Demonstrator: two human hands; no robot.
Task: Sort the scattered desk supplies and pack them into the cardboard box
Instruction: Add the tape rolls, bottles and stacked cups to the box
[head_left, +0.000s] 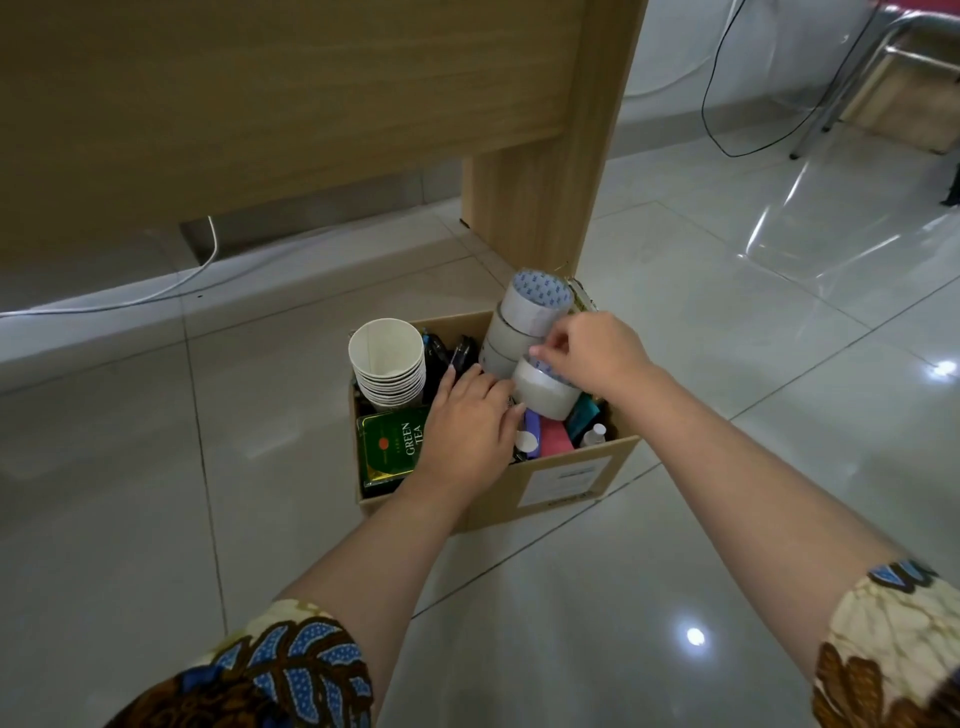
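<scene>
Your patterned sleeves (249, 675) sit closest at the bottom edge, both bare forearms reaching forward over the glossy tiled floor (156, 467). Beyond them stands the wooden desk (260, 104), its side panel coming down to the floor just behind the cardboard box (566, 483), which sits open on the tiles. Inside the box, a stack of tape rolls (524, 322) leans up above the far rim, and a stack of paper cups (387, 358) stands in the far left corner. A green tea tin (395, 447) lies at the near left. Your left hand (467, 426) lies palm down over the middle of the box, fingers straight and together, their tips touching the loose tape roll (545, 389). Your right hand (597, 353) pinches that roll's upper rim, holding it tilted over the box's right half. A small white bottle (595, 434) stands below it, inside the near right corner.
</scene>
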